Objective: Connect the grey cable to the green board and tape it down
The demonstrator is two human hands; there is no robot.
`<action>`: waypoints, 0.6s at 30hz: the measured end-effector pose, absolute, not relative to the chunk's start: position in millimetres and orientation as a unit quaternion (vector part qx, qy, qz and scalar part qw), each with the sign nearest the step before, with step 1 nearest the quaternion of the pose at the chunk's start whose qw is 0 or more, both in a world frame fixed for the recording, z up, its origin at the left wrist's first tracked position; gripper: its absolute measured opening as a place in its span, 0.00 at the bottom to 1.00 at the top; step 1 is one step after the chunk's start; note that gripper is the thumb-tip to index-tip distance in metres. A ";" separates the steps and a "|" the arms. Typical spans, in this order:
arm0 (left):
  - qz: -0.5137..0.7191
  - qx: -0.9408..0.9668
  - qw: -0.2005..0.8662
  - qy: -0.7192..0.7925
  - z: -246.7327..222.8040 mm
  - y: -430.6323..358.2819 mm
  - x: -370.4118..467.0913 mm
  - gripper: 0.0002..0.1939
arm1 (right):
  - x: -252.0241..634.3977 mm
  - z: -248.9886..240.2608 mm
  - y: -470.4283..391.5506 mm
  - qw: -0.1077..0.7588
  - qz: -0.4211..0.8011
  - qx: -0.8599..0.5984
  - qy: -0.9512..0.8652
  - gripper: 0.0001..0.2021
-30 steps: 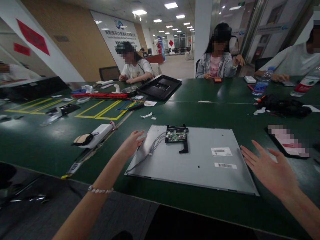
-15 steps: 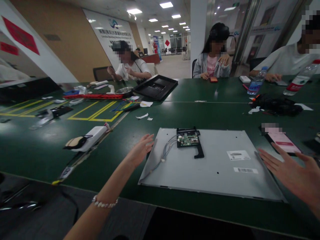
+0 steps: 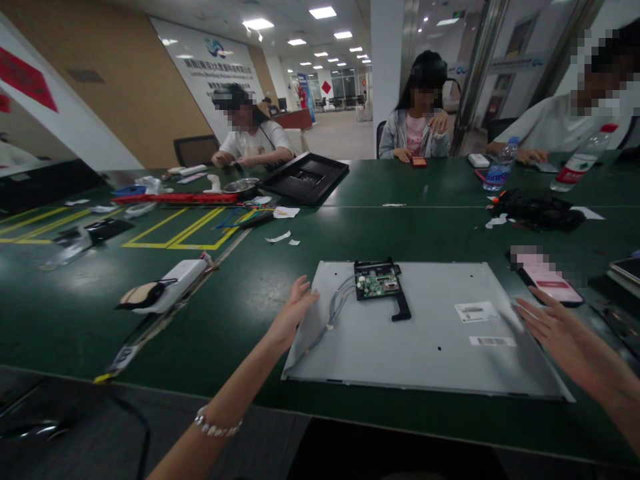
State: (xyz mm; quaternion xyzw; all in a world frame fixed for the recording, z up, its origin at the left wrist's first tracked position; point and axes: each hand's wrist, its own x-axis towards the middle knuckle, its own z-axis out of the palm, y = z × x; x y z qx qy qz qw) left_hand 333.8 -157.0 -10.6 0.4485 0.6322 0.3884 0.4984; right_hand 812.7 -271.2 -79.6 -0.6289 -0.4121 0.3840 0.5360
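Note:
A flat grey display panel [image 3: 375, 360] lies on the green table in front of me, its metal back facing up. On its upper left part sits a green circuit board [image 3: 380, 285] in a black bracket [image 3: 401, 308], and grey cables [image 3: 331, 313] run from it to the panel's left edge. My left hand [image 3: 298, 305], a beaded bracelet on its wrist, is at the panel's left edge with fingers extended. By the right edge my right hand [image 3: 565, 333] is spread open, fingertips close to the rim. Neither hand grips anything; whether the fingertips touch the panel I cannot tell.
A phone [image 3: 545, 277] lies beyond my right hand. At left is a white power strip [image 3: 175, 287]. Farther back are a black frame [image 3: 305, 179], two bottles [image 3: 501, 167], a black bundle [image 3: 537, 210] and paper scraps [image 3: 278, 237]. Several people sit across the table.
My left hand has moved slightly right, closer over the panel's left edge. My right hand stays beside the right edge. The view has shifted a little to the right.

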 end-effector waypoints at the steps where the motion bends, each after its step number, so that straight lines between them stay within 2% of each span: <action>1: 0.390 0.450 0.496 0.632 -10.4 -158.3 335.3 0.34 | 813.1 -81.4 -270.0 0.535 0.398 -0.632 -0.395 0.29; 5: 0.385 0.466 0.487 0.631 -11.1 -161.2 338.4 0.34 | 816.0 -84.9 -266.1 0.534 0.429 -0.648 -0.333 0.34; 9: 0.379 0.517 0.438 0.631 -23.1 -161.6 336.6 0.34 | 815.3 -90.9 -267.5 0.480 0.340 -0.703 -0.399 0.36; 14: 0.398 0.589 0.358 0.605 -47.7 -161.3 327.5 0.35 | 812.3 -101.2 -273.3 0.424 0.225 -0.727 -0.491 0.33; 18: 0.419 0.608 0.337 0.585 -55.2 -162.3 322.1 0.34 | 811.0 -101.5 -274.1 0.444 0.220 -0.727 -0.476 0.29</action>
